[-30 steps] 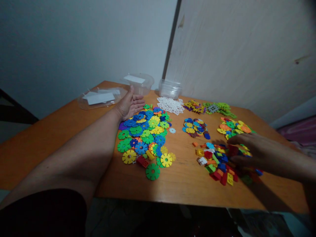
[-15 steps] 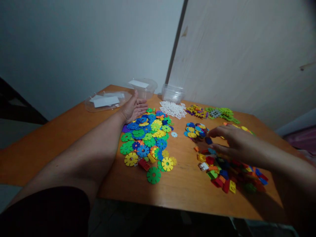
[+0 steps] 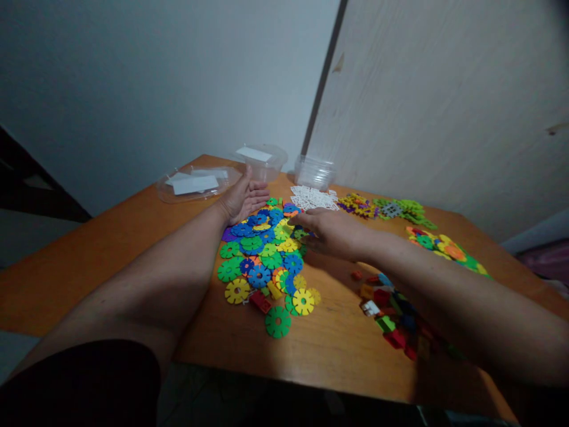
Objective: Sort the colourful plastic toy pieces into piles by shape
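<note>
My left hand (image 3: 246, 197) rests on its edge at the far left side of a mixed pile of notched plastic discs (image 3: 260, 276) in green, blue and yellow. Its fingers are stretched out, palm turned toward the pile, and nothing is in it. My right hand (image 3: 331, 233) reaches across to the pile's right edge, thumb and fingers apart over the discs, with no held piece visible. Among the near discs lies a red building block (image 3: 260, 301). Under my right forearm is a heap of building blocks (image 3: 386, 323), partly hidden and in shadow.
At the back are a clear plastic tub (image 3: 267, 169), stacked clear containers (image 3: 315, 172) and a clear lid with white papers (image 3: 195, 184). White lattice pieces (image 3: 313, 197), yellow-purple pieces (image 3: 359, 205), green pieces (image 3: 409, 210) and flower-like pieces (image 3: 448, 248) form separate piles.
My right hand has moved left, from above the building blocks to the right edge of the disc pile. My left hand has stayed beside the discs.
</note>
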Demonstrator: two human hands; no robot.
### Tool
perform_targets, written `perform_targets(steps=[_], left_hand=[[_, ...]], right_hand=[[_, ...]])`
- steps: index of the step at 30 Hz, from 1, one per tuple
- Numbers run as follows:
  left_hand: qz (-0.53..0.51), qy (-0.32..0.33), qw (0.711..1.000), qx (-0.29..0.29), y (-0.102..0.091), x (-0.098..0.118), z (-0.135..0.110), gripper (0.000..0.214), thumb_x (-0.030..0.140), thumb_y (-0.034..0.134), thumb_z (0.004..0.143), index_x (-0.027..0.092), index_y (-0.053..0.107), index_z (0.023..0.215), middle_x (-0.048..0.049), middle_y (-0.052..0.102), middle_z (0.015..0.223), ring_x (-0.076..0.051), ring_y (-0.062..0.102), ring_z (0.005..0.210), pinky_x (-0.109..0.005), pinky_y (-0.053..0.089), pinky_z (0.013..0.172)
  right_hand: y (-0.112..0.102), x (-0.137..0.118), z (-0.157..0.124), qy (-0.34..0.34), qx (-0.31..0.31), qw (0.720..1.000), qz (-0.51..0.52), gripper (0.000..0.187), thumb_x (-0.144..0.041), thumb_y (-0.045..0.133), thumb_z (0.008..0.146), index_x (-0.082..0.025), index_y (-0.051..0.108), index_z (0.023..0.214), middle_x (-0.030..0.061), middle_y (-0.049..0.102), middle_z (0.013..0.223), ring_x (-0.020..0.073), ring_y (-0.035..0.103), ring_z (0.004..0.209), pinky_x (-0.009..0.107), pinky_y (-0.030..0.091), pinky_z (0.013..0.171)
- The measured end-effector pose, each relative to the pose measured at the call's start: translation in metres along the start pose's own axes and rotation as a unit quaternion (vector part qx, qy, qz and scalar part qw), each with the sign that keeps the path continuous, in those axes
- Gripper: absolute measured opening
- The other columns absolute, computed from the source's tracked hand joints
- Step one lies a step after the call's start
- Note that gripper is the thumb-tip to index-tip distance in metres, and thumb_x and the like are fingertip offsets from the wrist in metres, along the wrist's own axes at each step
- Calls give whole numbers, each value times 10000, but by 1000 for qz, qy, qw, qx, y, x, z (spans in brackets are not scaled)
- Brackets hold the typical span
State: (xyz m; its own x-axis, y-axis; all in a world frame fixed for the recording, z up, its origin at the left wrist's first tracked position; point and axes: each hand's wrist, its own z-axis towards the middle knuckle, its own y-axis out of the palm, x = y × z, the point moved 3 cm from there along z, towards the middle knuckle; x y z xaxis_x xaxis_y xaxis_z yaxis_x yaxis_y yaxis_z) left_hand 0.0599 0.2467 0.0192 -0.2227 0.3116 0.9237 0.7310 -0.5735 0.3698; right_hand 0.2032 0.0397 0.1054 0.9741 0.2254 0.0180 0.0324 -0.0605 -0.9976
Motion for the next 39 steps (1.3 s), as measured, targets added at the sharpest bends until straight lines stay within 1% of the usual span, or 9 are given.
perform_targets(steps=[2, 7, 15, 20, 25, 30, 33, 36, 39], left_hand=[[-1, -1, 1000, -4, -1, 0, 2, 1012, 931, 337, 856, 194, 601, 1497, -238, 574, 1547, -350, 527, 1472, -472, 469, 1188], [12, -5, 1000, -20, -1, -2, 4, 1006, 927, 335, 863, 202, 583, 1513, -224, 559, 1567, -343, 519, 1479, -481, 444, 1205], [27, 6, 1000, -12, 0, 0, 3, 1012, 920, 348, 868, 182, 571, 1522, -225, 536, 1587, -338, 494, 1499, -468, 428, 1222], [42, 8, 999, -18, -1, -1, 4, 1022, 924, 344, 867, 178, 569, 1528, -234, 544, 1577, -349, 488, 1501, -478, 422, 1224], [52, 14, 998, -21, -2, -1, 4, 1029, 926, 317, 872, 182, 556, 1541, -227, 541, 1582, -346, 477, 1510, -470, 413, 1229], [54, 24, 998, -24, 0, -2, 4, 1019, 920, 329, 875, 167, 587, 1511, -236, 544, 1575, -352, 497, 1494, -480, 404, 1235], [53, 22, 998, -25, 3, -2, 4, 993, 914, 323, 884, 184, 605, 1496, -225, 549, 1575, -349, 500, 1492, -491, 401, 1236], [61, 19, 998, -27, 4, -3, 6, 991, 921, 319, 878, 199, 614, 1489, -213, 562, 1567, -344, 494, 1498, -485, 396, 1238], [71, 22, 997, -33, 2, -4, 8, 1014, 934, 313, 864, 197, 611, 1493, -215, 563, 1565, -346, 485, 1504, -479, 393, 1240]], right_hand=[[2, -7, 10, -2, -10, 1000, -23, 471, -250, 620, 955, -288, 629, 1424, 120, 682, 1332, 283, 665, 1119, 356, 504, 871], [7, -11, 27, 0, -53, 996, -75, 497, -273, 580, 989, -332, 602, 1482, 128, 669, 1287, 280, 671, 1065, 356, 513, 823], [13, -7, 21, -7, -24, 998, -58, 422, -307, 567, 1001, -290, 654, 1414, 110, 669, 1256, 245, 647, 1061, 328, 485, 816], [14, -6, 14, -5, -10, 999, -48, 328, -305, 536, 1007, -229, 710, 1275, 106, 680, 1222, 217, 629, 976, 317, 433, 762], [13, 1, 6, 35, 42, 998, 1, 226, -288, 520, 993, -189, 714, 1056, 106, 682, 1086, 189, 581, 875, 310, 368, 710], [13, 25, -10, 74, 71, 993, 64, 285, -321, 455, 1018, -193, 693, 928, 54, 679, 881, 154, 562, 761, 291, 387, 697], [12, 55, -29, 139, 109, 968, 176, 262, -385, 528, 977, -197, 684, 880, 22, 652, 798, 146, 556, 725, 276, 406, 675], [10, 90, -55, 248, 158, 911, 289, 272, -453, 612, 928, -200, 678, 852, 7, 639, 764, 134, 545, 703, 264, 424, 663], [5, 121, -88, 353, 212, 850, 329, 262, -433, 649, 908, -190, 657, 811, 20, 658, 775, 116, 543, 690, 252, 438, 663]])
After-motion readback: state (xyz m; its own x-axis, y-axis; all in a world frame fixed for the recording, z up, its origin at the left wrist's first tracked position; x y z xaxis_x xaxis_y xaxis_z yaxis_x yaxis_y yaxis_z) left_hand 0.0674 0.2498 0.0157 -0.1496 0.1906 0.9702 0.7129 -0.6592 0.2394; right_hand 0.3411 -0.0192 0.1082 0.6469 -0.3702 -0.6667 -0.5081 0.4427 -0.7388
